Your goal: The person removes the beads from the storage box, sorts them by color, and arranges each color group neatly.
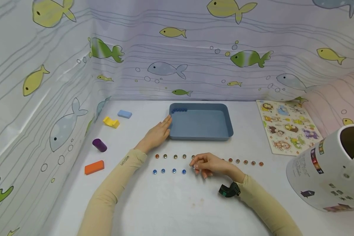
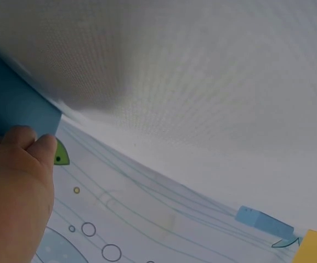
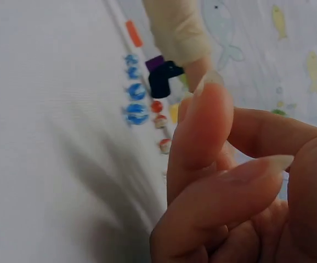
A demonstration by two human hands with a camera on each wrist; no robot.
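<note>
My left hand (image 1: 157,134) lies with straight fingers against the left wall of a blue-grey tray (image 1: 200,137); the left wrist view shows its fingertips at the tray's side. Inside, several dark blue marbles (image 1: 180,110) line the far left corner. My right hand (image 1: 209,164) is over the table, thumb and fingertips pinched together around a small bluish marble (image 1: 194,167), mostly covered by the fingers. To its left lies a row of blue glass marbles (image 1: 174,170). Behind that runs a longer row of reddish and brownish marbles (image 1: 175,156), partly hidden by the right hand.
Along the left lie a light blue block (image 1: 125,114), a yellow notched block (image 1: 111,122), a purple cylinder (image 1: 99,145) and an orange block (image 1: 94,167). An animal picture board (image 1: 289,127) lies at the right, behind a big white printed bucket (image 1: 315,177). A fish-patterned curtain (image 1: 177,49) surrounds the table.
</note>
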